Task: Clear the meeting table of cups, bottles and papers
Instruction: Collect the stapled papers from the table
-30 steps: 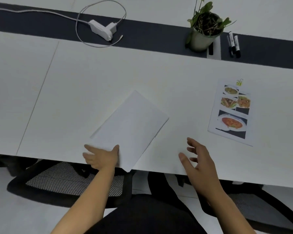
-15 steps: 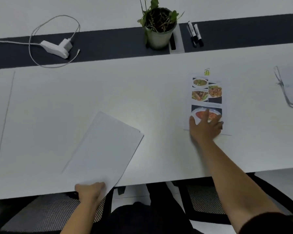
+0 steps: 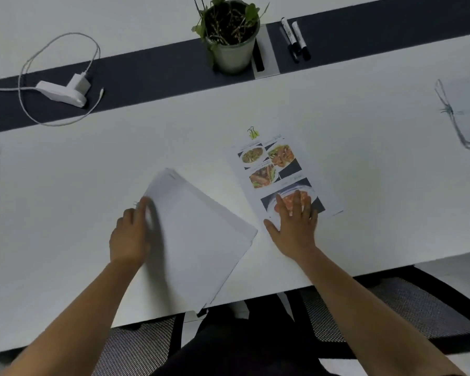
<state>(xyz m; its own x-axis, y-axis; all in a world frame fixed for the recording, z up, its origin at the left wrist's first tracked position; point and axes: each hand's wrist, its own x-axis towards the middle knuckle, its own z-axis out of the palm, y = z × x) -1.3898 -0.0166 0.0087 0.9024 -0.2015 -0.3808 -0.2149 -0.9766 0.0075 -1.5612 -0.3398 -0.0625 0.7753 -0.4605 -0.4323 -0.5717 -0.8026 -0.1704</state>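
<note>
A person leans over a white meeting table [image 3: 65, 213] with both hands on paperwork. The left hand [image 3: 129, 234] grips the left edge of a blank white stack of papers [image 3: 198, 240], which lies angled at the table's near edge — one corner jutting past it. The right hand [image 3: 293, 223] lies open, fingers spread flat on the lower end of a sheet printed with food photos [image 3: 272, 164], just beside the stack. Farther back stand a potted plant [image 3: 231, 33], two markers [image 3: 295, 39] and a white charger [image 3: 65, 90].
</note>
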